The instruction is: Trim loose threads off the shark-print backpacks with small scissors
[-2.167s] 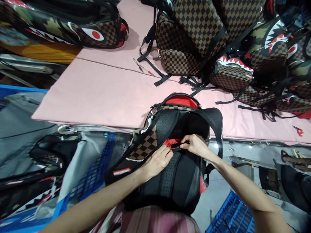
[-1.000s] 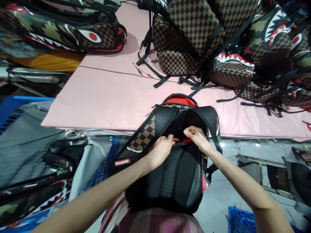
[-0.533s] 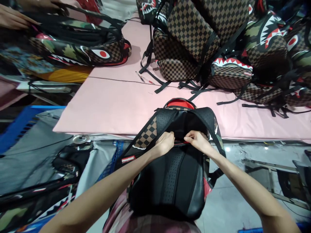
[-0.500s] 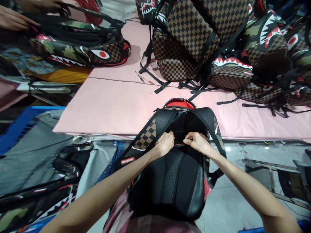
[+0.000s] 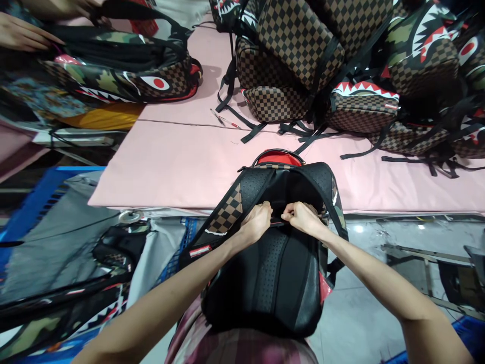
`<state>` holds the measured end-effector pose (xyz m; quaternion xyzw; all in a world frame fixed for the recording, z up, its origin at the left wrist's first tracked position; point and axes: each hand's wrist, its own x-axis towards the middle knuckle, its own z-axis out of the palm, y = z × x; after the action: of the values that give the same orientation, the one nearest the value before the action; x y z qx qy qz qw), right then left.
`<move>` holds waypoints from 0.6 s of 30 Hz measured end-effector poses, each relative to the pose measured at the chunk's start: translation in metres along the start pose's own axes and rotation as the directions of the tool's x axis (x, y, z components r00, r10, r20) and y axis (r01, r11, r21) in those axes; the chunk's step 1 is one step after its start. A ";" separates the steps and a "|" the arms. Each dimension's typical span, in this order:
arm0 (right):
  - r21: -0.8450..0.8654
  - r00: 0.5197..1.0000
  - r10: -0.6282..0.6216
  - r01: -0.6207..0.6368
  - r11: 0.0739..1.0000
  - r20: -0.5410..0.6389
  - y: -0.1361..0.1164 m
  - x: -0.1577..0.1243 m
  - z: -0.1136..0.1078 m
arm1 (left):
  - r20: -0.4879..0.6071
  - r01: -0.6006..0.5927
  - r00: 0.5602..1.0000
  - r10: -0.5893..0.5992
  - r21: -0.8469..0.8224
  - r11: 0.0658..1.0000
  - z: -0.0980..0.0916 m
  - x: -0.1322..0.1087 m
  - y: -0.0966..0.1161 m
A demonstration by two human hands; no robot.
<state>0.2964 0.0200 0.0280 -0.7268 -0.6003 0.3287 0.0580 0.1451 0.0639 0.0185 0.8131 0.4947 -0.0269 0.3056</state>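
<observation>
A black backpack (image 5: 273,273) stands upright on my lap against the table edge, its padded back and straps facing me. Checkered patches show on one strap, and red lining shows at the top. My left hand (image 5: 258,220) is closed on the backpack's upper back panel, between the straps. Just right of it, my right hand (image 5: 301,217) pinches the same panel near a thin red-edged opening. The fingertips of both hands are a short gap apart. What lies under the fingers is partly hidden.
Checkered and shark-face backpacks (image 5: 295,50) are piled across the far side of the pink table (image 5: 170,162). At upper left, another person's hands (image 5: 26,33) hold a camouflage bag (image 5: 125,76). Pens (image 5: 223,119) lie mid-table. A blue crate (image 5: 34,212) stands lower left.
My right hand has shifted slightly left, closer to my left hand. Both still grip the backpack panel. The view has moved a little.
</observation>
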 end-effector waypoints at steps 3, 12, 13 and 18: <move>0.145 0.999 -0.007 0.014 0.989 -0.052 0.006 0.003 -0.002 | -0.103 -0.065 0.993 0.055 -0.090 0.994 -0.001 -0.001 -0.006; 0.630 0.950 -0.044 0.239 0.739 -0.308 0.033 0.008 -0.030 | 0.384 -0.751 0.497 0.778 -0.258 0.607 -0.009 -0.057 -0.034; 0.653 0.956 -0.027 0.221 0.724 -0.293 0.033 0.006 -0.031 | 0.378 -0.735 0.546 0.748 -0.213 0.644 -0.007 -0.052 -0.034; 0.737 0.979 0.101 0.064 0.673 -0.177 0.029 -0.017 -0.031 | -0.139 -0.432 0.879 0.456 0.174 0.885 0.005 0.020 -0.032</move>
<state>0.3366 0.0067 0.0454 -0.6770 -0.3994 0.4678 0.4042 0.1304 0.0870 -0.0076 0.9232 0.3167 0.0818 0.2016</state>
